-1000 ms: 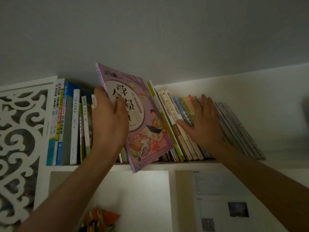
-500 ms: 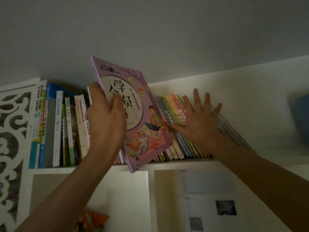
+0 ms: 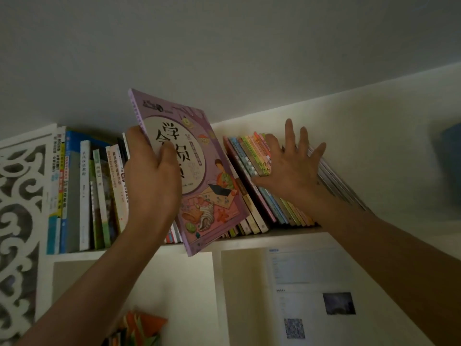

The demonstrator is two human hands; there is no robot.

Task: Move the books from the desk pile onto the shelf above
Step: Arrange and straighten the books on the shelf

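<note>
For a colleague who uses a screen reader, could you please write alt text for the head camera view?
The left hand grips a purple book, tilted, in front of a shelf of books, its lower corner below the shelf edge. The right hand, fingers spread, presses flat against the leaning books to its right.

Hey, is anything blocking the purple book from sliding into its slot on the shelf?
Nothing visible blocks it. The left hand grips the purple book in front of the row, and the right hand presses the leaning books rightward, leaving a dark gap just right of the purple book. How deep the gap runs is hidden.
</note>
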